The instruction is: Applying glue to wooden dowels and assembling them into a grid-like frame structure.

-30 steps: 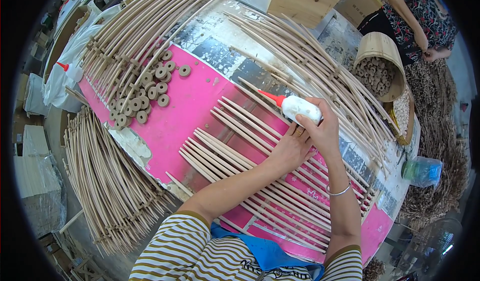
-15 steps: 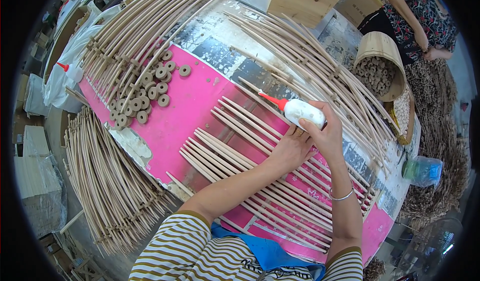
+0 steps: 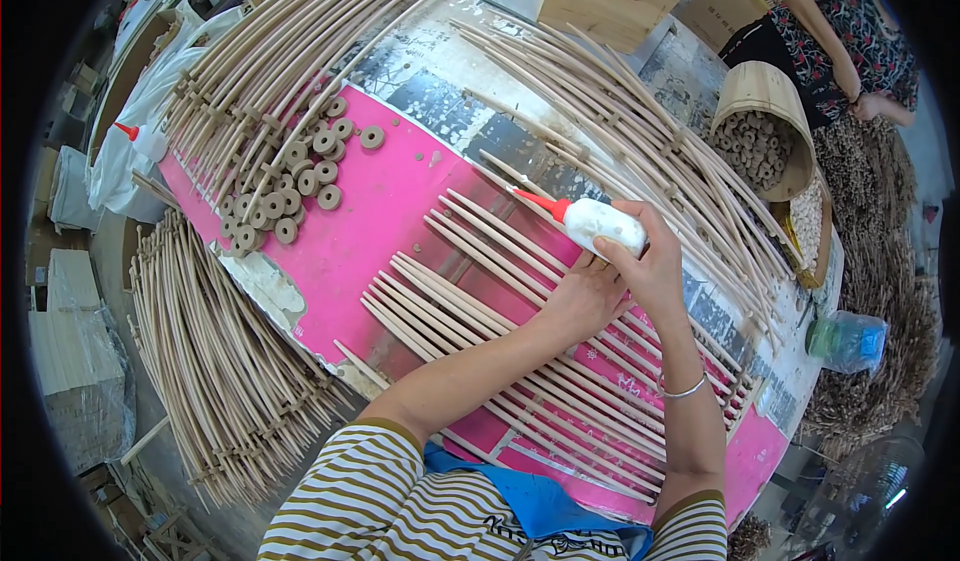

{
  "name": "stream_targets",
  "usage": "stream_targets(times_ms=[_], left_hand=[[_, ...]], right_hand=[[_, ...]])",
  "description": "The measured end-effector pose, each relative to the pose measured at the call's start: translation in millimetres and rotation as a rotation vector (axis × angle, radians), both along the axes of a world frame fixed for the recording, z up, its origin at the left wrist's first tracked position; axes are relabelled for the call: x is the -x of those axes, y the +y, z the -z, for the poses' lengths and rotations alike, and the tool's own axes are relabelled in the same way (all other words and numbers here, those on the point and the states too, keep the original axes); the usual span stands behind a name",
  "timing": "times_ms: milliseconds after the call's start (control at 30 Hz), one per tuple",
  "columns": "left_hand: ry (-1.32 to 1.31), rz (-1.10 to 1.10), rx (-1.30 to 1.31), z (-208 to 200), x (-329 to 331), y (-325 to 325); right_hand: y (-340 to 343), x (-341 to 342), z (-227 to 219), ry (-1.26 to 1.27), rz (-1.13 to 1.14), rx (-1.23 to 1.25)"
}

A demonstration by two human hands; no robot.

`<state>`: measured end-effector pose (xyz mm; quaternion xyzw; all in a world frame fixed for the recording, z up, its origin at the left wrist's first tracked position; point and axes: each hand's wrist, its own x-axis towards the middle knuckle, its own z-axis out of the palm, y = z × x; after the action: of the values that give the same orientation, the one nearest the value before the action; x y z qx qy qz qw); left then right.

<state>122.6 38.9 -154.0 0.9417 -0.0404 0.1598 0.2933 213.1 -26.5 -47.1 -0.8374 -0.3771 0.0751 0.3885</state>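
My right hand (image 3: 655, 261) is closed round a white glue bottle (image 3: 605, 227). Its red nozzle points left, with the tip close to the end of a pale wooden rod (image 3: 498, 165) that bears a small white blob. Just below the bottle, my left hand (image 3: 590, 296) rests on the rods with its fingers curled, seemingly round one of them; the fingertips are partly hidden. Several tapered wooden rods (image 3: 480, 327) lie side by side under my forearms on a pink sheet (image 3: 335, 236).
Brown wooden rings (image 3: 328, 198) lie loose beside a stack of rods (image 3: 270, 71) at the far left. More rods (image 3: 620, 111) lie beyond my hands. A tub of small brown pieces (image 3: 765, 86) stands at right, near another person (image 3: 840, 41). Another rod bundle (image 3: 220, 361) stands left.
The glue bottle and my right hand have shifted slightly left, with the nozzle tip still near the rod end. My left hand stays nearly where it was.
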Motion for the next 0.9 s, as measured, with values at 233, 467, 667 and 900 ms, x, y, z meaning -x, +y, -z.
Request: stream_targets(times_ms=[233, 467, 667, 900], left_hand=[[0.038, -0.005, 0.057, 2.8, 2.8, -1.8], [0.164, 0.035, 0.059, 7.5, -3.1, -4.8], [0.189, 0.041, 0.066, 4.9, -1.9, -3.8], [0.346, 0.078, 0.279, -17.8, 3.4, 3.7]], right_hand=[[-1.4, 11.1, -11.6, 0.11, -0.024, -0.036], [5.0, 17.6, -9.1, 0.074, -0.104, 0.03], [2.8, 18.7, -9.9, 0.078, -0.1, 0.038], [-2.2, 23.5, -15.6, 0.132, -0.093, 0.022]])
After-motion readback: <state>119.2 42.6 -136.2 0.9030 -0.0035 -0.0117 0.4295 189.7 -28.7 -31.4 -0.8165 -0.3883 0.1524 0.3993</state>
